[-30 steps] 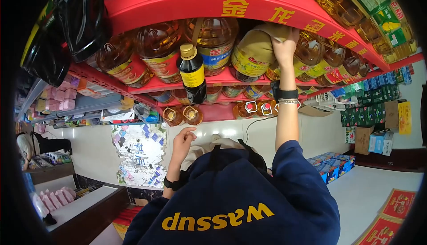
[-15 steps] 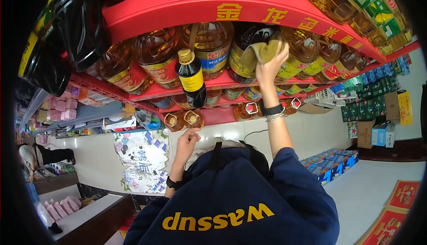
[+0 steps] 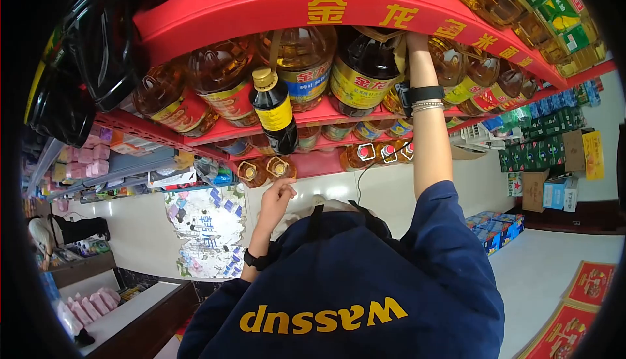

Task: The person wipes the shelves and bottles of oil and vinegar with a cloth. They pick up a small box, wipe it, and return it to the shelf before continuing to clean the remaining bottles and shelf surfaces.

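My right hand [image 3: 418, 44] reaches up into the red shelf, its fingers hidden behind the front board. An olive cloth [image 3: 400, 59] shows only as a strip beside it, against the side of a large dark oil bottle [image 3: 364, 75] with a yellow-green label. My left hand [image 3: 277, 199] hangs lower down with loosely curled fingers and nothing visible in it. Just beyond it are capped oil bottles [image 3: 279, 168] at floor level. A small dark bottle with a yellow label and gold cap [image 3: 274, 111] is attached in front of a larger oil bottle [image 3: 303, 65].
The red shelf board [image 3: 274, 13] with yellow characters curves above the bottles. More large oil bottles [image 3: 222, 78] line the row. Blue boxes [image 3: 492, 232] and stacked green cartons [image 3: 535, 153] are at right. A person [image 3: 42, 235] is at far left.
My right hand has moved up and deeper behind the board with the cloth, uncovering the dark bottle's label. My left hand has stayed nearly in place.
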Demonstrator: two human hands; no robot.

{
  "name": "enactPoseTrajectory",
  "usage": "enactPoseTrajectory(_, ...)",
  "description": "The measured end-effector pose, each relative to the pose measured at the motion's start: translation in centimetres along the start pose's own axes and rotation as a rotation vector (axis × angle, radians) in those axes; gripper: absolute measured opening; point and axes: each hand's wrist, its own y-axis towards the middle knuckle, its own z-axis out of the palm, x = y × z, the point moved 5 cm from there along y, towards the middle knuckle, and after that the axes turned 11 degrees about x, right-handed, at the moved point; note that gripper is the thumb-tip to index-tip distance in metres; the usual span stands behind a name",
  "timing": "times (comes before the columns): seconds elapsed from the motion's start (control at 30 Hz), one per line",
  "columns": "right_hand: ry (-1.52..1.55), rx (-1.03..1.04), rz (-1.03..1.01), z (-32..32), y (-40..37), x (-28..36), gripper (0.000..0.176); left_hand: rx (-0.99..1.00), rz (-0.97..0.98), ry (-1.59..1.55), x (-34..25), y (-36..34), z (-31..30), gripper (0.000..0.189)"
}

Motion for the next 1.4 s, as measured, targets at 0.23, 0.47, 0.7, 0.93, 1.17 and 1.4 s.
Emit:
enactPoseTrajectory(0.23, 0.136, -0.155, 0.096, -7.7, -5.3, 11.1, 0.035, 0.012, 0.026, -0.031, 0.2, -0.6, 1.2, 0.026)
enactPoseTrajectory(0.47, -0.184, -0.110, -0.060, -6.8, -14.0, 16.9, 0.032, 0.008, -0.033, -0.048, 1.7, -2.0, 1.7, 0.026)
enactPoseTrajectory(0.7, -0.456, 0.047, -0.455, -4.6, -8.2, 21.7, 0.027, -0.017, -0.063, 0.007, 1.6, -2.6, 0.3, 0.027)
enactPoseTrajectory(0.93, -0.471, 0.202, -0.536, -4.0, -6.5, 21.2, 0.025, -0.023, -0.160, -0.013, 1.6, -3.3, -0.8, 0.027)
enactPoseTrajectory(1.17, -0.340, 0.127, -0.384, -6.8, -11.3, 17.6, 0.050, 0.037, -0.139, -0.083, 0.6, -2.9, -0.3, 0.027)
enactPoseTrajectory(1.4, 0.022, 0.039, -0.003, -7.8, -14.3, 12.4, 0.067, 0.052, -0.104, -0.041, 0.4, -1.6, -0.1, 0.027)
